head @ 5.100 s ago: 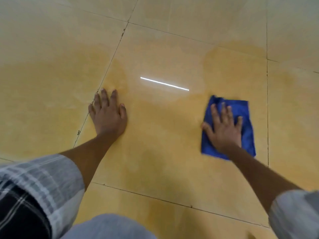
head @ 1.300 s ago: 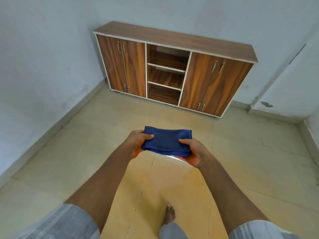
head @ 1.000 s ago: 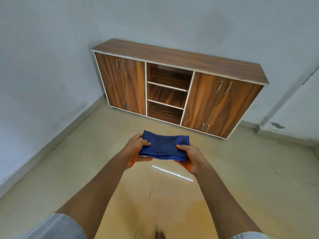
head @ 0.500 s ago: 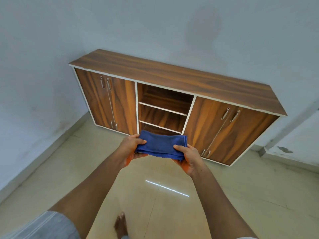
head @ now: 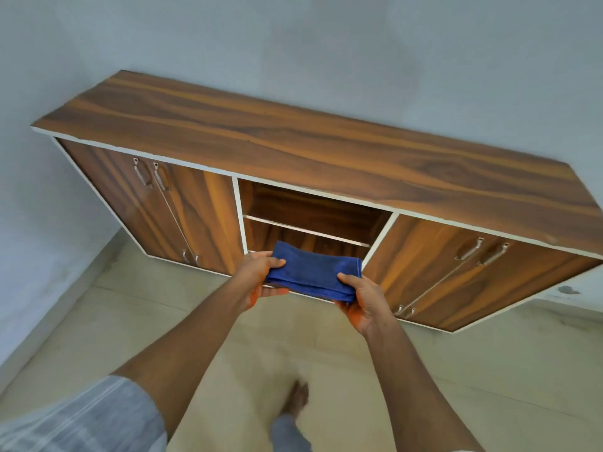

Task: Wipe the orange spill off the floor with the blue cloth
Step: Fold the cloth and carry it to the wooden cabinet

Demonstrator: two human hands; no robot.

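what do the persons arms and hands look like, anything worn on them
Both forearms are bare, with no watch, ring or glove visible. The left hand and the right hand carry orange staining on the palms and fingers. The left upper arm has a short grey sleeve with pale stripes. The right sleeve is out of frame.

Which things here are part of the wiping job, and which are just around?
Job: blue cloth, folded, held by left hand and right hand; floor.
Around: wooden cabinet, open shelves, wall.
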